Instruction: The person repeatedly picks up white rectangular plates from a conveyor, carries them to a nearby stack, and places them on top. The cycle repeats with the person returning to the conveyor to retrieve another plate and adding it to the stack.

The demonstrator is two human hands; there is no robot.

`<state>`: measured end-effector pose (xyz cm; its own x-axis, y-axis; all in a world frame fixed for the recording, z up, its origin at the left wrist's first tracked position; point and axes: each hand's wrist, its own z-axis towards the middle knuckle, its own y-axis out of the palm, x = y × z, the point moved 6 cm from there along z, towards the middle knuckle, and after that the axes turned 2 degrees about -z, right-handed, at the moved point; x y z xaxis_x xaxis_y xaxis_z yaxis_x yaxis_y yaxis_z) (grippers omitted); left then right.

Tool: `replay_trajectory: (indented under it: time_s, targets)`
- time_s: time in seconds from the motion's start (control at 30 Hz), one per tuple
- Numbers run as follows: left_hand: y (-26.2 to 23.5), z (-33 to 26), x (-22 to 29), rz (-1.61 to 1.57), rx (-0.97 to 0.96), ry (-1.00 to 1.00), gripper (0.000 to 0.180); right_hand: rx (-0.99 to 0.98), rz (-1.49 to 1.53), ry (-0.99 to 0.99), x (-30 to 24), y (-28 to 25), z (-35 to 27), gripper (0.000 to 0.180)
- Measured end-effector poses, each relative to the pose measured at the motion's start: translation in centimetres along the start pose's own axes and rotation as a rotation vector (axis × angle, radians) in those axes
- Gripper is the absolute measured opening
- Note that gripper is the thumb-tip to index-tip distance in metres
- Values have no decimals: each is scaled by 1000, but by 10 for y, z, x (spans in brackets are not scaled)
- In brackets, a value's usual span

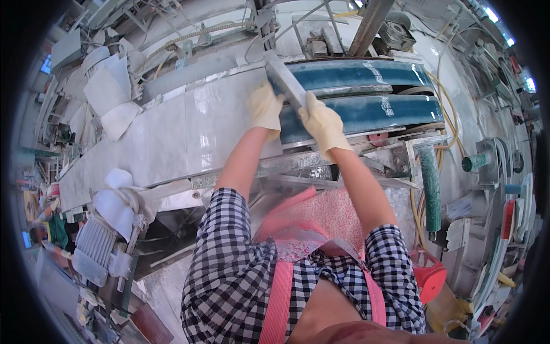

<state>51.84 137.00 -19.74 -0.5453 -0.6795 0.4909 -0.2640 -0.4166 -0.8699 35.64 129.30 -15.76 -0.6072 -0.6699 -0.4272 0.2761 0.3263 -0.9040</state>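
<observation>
Both my hands wear pale cream rubber gloves. My right hand (325,123) is closed on the near end of a tile (286,80), a pale grey flat piece seen nearly edge-on. It stands tilted where the row of glossy grey tiles (197,123) meets two blue conveyor belts (366,114). Just left of the held tile is my left hand (265,108), over the last tile of the row. Its fingers are smeared by motion, and I cannot tell whether they touch the held tile.
Yellow hoses (450,109) curve round the belts' right end. A green cylinder (431,192) hangs at the near right, above a red plastic object (428,275). A finned motor (94,249) stands at the near left. A metal post (371,26) rises behind the belts.
</observation>
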Motion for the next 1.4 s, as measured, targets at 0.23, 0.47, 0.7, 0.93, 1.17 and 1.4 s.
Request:
replay_trajectory:
  time_s: [0.23,0.47,0.7,0.93,1.17,1.4]
  targets:
    - [12,15,-13,337,-233,-395,90,31,-7,-5,-1,-10,-4,33]
    - [14,43,-2,301,-351,38,51,80,21,-11,11,-7,-2,37]
    - [-68,30,-33,-270,-266,31,34,66,68,-48,14,-12,9,38]
    - [19,13,22,-1398,-416,-172,39,47,17,-121,20,-15,8,61]
    - [-27,1,-50,127,29,-95,62,-13,-1,50,15,-20,6,41]
    - [-13,28,-81,304,-201,-542,93,15,-18,112,20,-17,6,44]
